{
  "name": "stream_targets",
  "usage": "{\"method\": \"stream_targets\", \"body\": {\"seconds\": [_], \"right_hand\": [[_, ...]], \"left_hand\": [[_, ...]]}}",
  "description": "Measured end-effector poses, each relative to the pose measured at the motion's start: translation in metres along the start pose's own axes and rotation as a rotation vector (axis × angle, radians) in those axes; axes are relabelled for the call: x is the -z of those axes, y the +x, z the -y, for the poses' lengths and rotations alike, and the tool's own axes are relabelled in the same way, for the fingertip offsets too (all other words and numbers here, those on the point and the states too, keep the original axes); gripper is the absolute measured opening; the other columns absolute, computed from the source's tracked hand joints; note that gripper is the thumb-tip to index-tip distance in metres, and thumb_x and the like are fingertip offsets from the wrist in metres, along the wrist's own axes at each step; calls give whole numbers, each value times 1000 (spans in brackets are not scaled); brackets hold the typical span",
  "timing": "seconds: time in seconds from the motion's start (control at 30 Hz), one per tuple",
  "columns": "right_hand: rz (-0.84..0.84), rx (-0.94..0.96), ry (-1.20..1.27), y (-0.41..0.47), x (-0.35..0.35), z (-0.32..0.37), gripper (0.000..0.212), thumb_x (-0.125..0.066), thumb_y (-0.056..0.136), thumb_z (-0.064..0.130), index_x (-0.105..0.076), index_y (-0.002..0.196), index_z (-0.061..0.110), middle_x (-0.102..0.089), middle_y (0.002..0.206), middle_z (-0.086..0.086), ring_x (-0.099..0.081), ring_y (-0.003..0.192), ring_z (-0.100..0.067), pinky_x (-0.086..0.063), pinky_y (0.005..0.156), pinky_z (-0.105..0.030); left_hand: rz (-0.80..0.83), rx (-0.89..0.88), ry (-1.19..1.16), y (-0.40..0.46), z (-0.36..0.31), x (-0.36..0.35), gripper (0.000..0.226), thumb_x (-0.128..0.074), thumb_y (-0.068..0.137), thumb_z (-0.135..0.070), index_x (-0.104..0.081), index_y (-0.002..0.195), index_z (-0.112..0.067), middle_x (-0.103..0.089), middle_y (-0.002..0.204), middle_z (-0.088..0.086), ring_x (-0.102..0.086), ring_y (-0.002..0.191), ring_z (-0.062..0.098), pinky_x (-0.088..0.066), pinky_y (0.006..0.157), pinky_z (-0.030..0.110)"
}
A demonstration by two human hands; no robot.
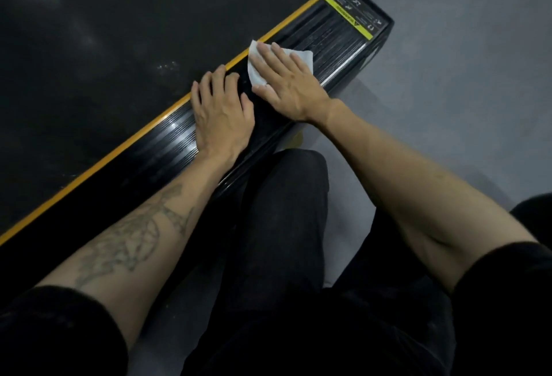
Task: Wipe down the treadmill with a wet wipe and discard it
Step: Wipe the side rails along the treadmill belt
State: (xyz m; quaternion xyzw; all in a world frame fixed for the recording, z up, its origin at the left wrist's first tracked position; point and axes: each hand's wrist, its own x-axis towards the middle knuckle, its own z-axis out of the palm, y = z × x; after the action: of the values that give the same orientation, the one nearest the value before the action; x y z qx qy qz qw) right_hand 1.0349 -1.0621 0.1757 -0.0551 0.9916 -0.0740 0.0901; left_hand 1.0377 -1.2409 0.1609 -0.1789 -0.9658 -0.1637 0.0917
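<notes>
The treadmill fills the upper left: a black belt (98, 56), a thin yellow stripe, and a ribbed black side rail (331, 44) running diagonally to the upper right. A white wet wipe (256, 72) lies flat on that rail. My right hand (286, 83) presses the wipe down with straight, spread fingers. My left hand (221, 113) rests flat on the rail just beside it, fingertips near the yellow stripe, holding nothing.
A yellow and black warning label (355, 14) marks the rail's far end cap. Grey floor (463, 77) lies to the right of the treadmill. My legs in black trousers (283, 226) are close against the rail's near edge.
</notes>
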Motion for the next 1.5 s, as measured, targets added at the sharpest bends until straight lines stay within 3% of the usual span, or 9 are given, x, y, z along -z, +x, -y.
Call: {"method": "stream_targets", "body": {"seconds": [0.2,0.37,0.53,0.7,0.83,1.03,1.27,1.43,1.5], "right_hand": [[-106,-270,80,0,-11,33,63,-21,112,43,-4,165,15,2,173,-5,5,159,-22,3,127,-41],[-50,-175,46,-5,-3,19,65,-25,111,49,-6,165,21,2,173,-3,6,159,-23,0,128,-44],[-73,-363,69,3,-11,51,65,-21,111,44,-1,165,14,5,173,-5,7,159,-24,1,128,-43],[-24,-207,31,7,3,19,61,-20,112,43,-3,165,19,3,173,-3,6,159,-24,-3,128,-45],[-114,-465,46,-4,-9,43,63,-20,112,41,-6,164,10,-1,172,-11,1,159,-28,-5,128,-45],[-56,-149,21,11,-4,25,59,-21,112,46,-7,165,24,2,173,0,5,159,-23,-2,128,-43],[-232,-494,89,3,-25,75,61,-15,110,40,-12,164,13,-4,173,-6,-1,159,-23,-3,129,-42],[-121,-203,47,-4,-11,27,60,-23,111,45,-11,165,21,-3,173,1,2,159,-20,-3,129,-42],[-132,-243,46,-9,-10,15,61,-24,111,46,-11,165,21,-4,173,0,1,159,-20,-3,129,-42]], "left_hand": [[20,-6,-27,0,2,0,46,-40,102,-31,-52,142,-11,-46,154,12,-39,144,34,-25,123,55],[31,-19,-29,-2,2,1,46,-41,103,-29,-50,143,-10,-44,155,14,-39,145,36,-25,123,57],[42,-22,-40,-1,2,3,41,-39,106,-27,-50,141,-9,-43,156,15,-39,144,37,-25,123,58],[34,-8,-44,0,3,1,40,-41,105,-23,-51,142,-10,-44,155,13,-39,144,36,-26,122,57],[36,0,-65,-1,3,1,41,-40,105,-24,-52,142,-9,-45,155,13,-40,144,36,-26,122,56],[10,15,-91,-1,3,2,39,-42,105,-19,-53,141,-11,-46,154,12,-41,143,35,-27,123,55],[21,48,-101,1,2,4,40,-36,108,-22,-54,141,-10,-48,154,12,-41,144,33,-27,123,54],[22,31,-91,0,3,3,40,-42,106,-19,-52,144,-12,-46,155,10,-39,146,32,-25,125,52],[29,31,-97,-1,3,3,40,-43,106,-20,-52,144,-12,-46,155,10,-39,146,32,-25,125,52]]}}
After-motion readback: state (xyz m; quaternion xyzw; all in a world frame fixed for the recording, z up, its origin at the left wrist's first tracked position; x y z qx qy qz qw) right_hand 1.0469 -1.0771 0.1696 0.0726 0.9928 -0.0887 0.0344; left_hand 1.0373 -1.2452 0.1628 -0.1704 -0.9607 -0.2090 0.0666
